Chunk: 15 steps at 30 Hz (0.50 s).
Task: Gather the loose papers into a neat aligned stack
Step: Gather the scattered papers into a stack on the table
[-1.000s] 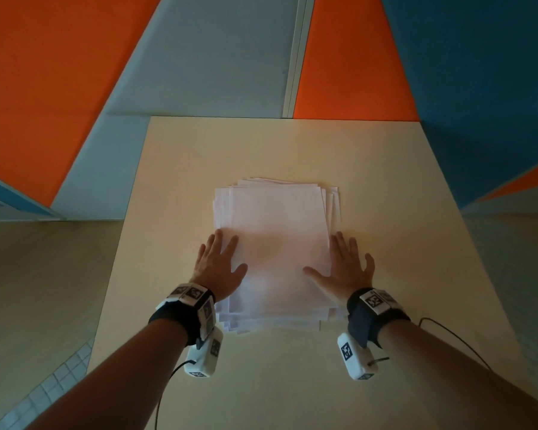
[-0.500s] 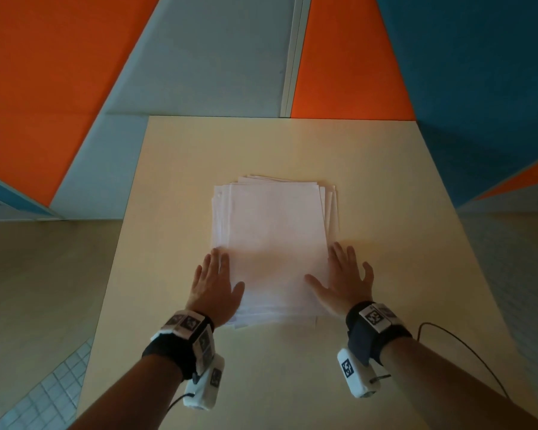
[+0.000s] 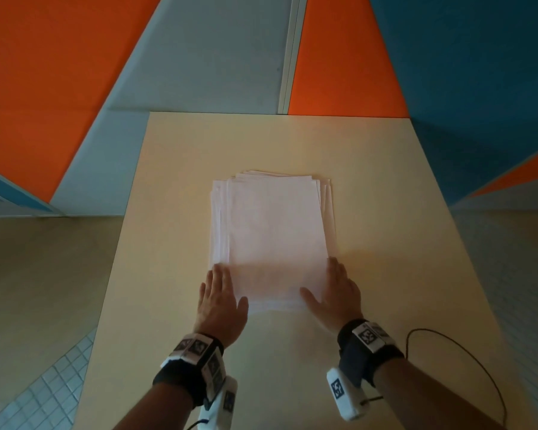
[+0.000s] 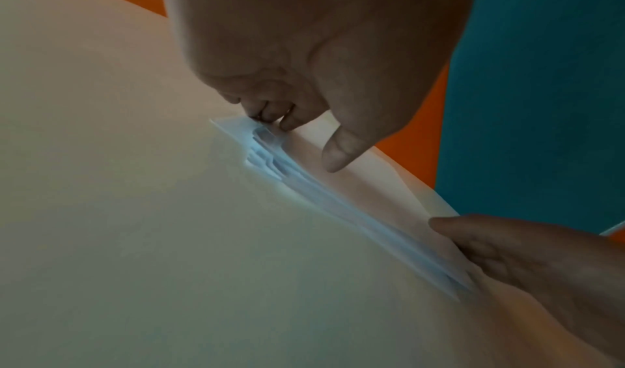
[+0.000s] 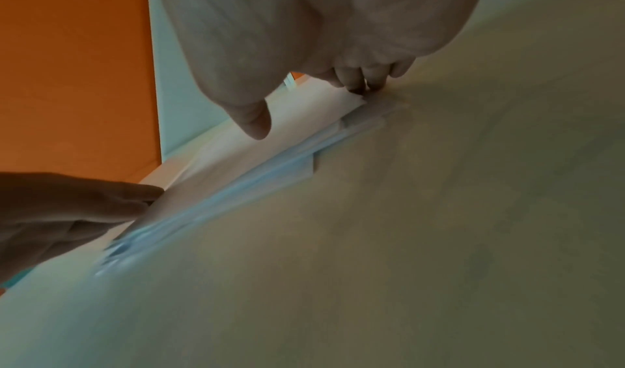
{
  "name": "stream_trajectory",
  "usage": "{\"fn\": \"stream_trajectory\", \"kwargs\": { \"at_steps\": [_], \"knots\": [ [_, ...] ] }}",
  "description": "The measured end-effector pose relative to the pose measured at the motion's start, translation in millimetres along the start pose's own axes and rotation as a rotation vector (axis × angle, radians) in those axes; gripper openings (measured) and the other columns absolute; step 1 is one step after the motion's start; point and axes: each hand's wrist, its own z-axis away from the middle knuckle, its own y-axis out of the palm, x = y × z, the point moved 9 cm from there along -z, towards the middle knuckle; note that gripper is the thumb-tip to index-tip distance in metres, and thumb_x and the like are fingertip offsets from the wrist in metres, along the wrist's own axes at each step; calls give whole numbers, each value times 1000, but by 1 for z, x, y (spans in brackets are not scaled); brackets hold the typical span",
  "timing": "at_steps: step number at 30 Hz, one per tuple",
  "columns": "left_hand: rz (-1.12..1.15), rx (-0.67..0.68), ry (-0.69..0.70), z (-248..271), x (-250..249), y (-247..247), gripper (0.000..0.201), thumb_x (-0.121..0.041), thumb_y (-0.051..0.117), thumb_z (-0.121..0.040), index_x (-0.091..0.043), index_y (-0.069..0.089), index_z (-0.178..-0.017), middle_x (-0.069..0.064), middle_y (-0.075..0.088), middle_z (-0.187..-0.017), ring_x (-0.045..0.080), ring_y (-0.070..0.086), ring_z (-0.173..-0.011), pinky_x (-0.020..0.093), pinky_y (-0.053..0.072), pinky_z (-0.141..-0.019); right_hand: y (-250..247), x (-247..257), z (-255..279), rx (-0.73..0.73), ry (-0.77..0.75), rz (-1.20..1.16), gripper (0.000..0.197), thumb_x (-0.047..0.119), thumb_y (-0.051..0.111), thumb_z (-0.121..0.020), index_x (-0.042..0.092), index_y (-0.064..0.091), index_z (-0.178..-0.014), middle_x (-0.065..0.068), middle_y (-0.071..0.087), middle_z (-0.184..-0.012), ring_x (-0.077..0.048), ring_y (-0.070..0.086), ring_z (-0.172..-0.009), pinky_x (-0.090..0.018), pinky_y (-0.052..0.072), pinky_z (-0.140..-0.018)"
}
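A pile of white papers (image 3: 274,231) lies in the middle of the beige table (image 3: 385,187), its sheets a little offset at the left, right and far edges. My left hand (image 3: 219,297) lies flat at the pile's near left corner, fingers straight and together, thumb toward the sheets. My right hand (image 3: 334,294) lies flat at the near right corner, thumb spread onto the paper. The left wrist view shows the fanned paper edges (image 4: 270,146) under my left fingertips (image 4: 267,113). The right wrist view shows the same uneven edges (image 5: 304,157) below my right fingertips (image 5: 358,79).
A thin black cable (image 3: 466,361) loops on the table near my right wrist. Orange, grey and blue wall panels (image 3: 199,57) stand behind the table's far edge. Floor (image 3: 38,274) lies to the left, with small tiles (image 3: 50,386) at the lower left.
Both hands have slid toward me along the sides of the pile, from its middle to its near corners. The near edge of the pile looks tighter now.
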Motion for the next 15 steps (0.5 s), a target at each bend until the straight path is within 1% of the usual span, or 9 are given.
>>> {"fn": "stream_trajectory", "kwargs": {
  "at_steps": [2,5,8,10,12,15],
  "knots": [
    [-3,-27,-22,0,-4,-1,78,-34,44,-97,-6,-1,-155,13,-3,-164,27,0,-152,38,1,-122,1,4,0,-19,10,-16,99,58,49,-91,4,-4,-155,-11,2,-165,-24,6,-152,-39,12,-121],
    [44,-44,-33,-3,-8,-11,74,-35,43,-98,-7,5,-155,11,7,-164,24,10,-151,35,7,-122,5,10,-1,6,-6,-46,99,60,49,-91,5,-2,-156,-10,5,-165,-23,9,-152,-40,13,-122],
    [108,-57,-31,-3,-1,-22,73,-32,45,-98,-7,7,-155,10,14,-163,23,18,-149,34,14,-120,-1,5,-1,-24,-19,-115,95,58,51,-89,7,6,-156,-11,18,-163,-25,23,-148,-41,21,-119],
    [118,-47,-35,3,5,-23,74,-30,46,-98,-7,5,-155,11,12,-163,23,15,-150,34,12,-120,-6,-4,1,-40,17,-129,92,53,53,-91,7,7,-155,-11,21,-162,-26,27,-147,-41,24,-118],
    [105,-31,-33,10,6,-17,74,-29,46,-98,-7,5,-155,11,11,-163,24,14,-150,34,12,-121,-3,-6,5,-34,39,-120,93,52,54,-91,6,4,-155,-11,18,-163,-27,28,-146,-41,25,-118],
    [71,-59,-21,16,-1,-10,74,-27,48,-96,-5,7,-154,12,14,-163,25,17,-149,35,14,-121,5,2,12,-50,22,-62,100,55,54,-88,4,0,-155,-12,11,-164,-26,18,-150,-41,22,-119]
  ]
}}
